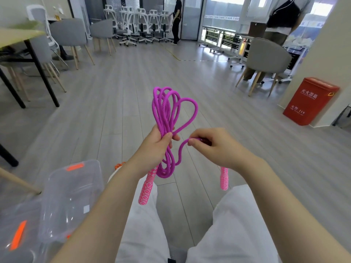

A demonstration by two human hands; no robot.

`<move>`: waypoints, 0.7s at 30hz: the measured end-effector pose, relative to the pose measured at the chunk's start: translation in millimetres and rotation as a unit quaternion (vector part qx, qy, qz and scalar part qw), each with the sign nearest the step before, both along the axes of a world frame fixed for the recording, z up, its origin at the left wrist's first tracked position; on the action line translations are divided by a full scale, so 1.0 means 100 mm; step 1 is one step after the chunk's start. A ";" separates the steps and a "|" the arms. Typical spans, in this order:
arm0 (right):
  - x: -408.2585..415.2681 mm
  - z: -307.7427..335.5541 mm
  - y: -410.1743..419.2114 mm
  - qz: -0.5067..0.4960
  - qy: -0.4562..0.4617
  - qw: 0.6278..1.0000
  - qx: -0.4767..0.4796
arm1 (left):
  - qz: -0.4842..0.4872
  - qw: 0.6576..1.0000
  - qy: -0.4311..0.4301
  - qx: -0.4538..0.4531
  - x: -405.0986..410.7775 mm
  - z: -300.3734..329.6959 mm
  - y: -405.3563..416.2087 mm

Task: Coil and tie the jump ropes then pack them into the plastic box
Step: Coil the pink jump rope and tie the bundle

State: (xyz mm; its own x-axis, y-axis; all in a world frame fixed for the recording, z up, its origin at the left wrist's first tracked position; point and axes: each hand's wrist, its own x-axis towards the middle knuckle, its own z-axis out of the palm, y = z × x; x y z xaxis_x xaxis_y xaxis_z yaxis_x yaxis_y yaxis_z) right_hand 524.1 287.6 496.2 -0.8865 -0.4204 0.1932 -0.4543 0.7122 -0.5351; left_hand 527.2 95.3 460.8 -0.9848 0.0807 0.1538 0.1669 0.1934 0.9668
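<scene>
Left hand (pixel 158 143) grips the coiled purple jump rope (pixel 167 118); right hand (pixel 209 144) pinches its loose end, near a red box (pixel 311 101) marked "119".

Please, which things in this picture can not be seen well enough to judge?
- Head view: where the purple rope joins the far handle is hidden behind the right hand.
- The clear plastic box is blurred; I cannot tell what it holds.
- An orange rope shows only a bit; the left hand and forearm cover the rest.

Bare forearms with no sleeves showing, and white trousers (pixel 144 234) covering both legs.
</scene>
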 end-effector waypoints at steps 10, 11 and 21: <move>-0.04 0.19 -0.09 0.007 0.016 0.999 0.040 | -0.081 0.990 -0.057 0.100 0.12 0.04 0.15; -0.03 0.19 -0.10 0.005 0.017 0.998 0.055 | -0.078 0.991 -0.057 0.092 0.11 0.03 0.16; -0.05 -0.01 -0.26 -0.029 0.017 0.984 0.174 | -0.093 0.994 -0.040 0.037 0.07 -0.07 0.19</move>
